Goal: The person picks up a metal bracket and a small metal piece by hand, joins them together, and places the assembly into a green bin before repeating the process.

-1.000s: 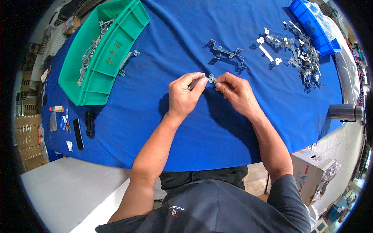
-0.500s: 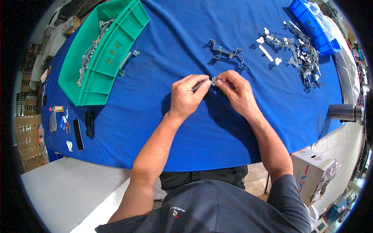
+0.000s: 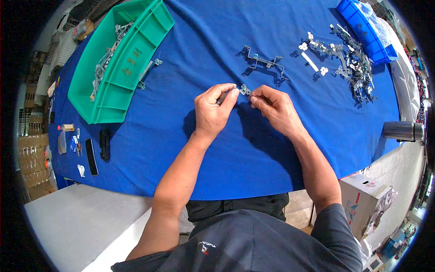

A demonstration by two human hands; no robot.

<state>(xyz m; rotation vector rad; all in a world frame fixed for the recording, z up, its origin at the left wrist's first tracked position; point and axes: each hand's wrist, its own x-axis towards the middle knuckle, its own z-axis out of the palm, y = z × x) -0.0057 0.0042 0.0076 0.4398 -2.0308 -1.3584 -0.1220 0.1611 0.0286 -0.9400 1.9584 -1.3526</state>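
My left hand (image 3: pixel 212 112) is closed, thumb and fingers pinched around a dark slim object (image 3: pixel 221 98) whose kind I cannot make out. In the fingertips of my right hand (image 3: pixel 277 109) is a small silver metal bracket (image 3: pixel 245 89) with holes, held over the blue cloth (image 3: pixel 217 167). A small gap parts the bracket from my left fingertips. Just beyond my hands lies a bent metal wire frame (image 3: pixel 267 62) with small tabs.
A green divided bin (image 3: pixel 118 90) with metal strips and brass-coloured small parts stands at left. Metal brackets (image 3: pixel 351 68) are heaped at right, near a blue bin (image 3: pixel 369 36). A phone (image 3: pixel 91 157), a black case (image 3: pixel 104 145) and a steel cylinder (image 3: pixel 401 131) lie toward the sides.
My left hand has drawn slightly left, away from my right hand, opening a gap between them. More of the bracket now shows. Other things on the cloth have stayed put.
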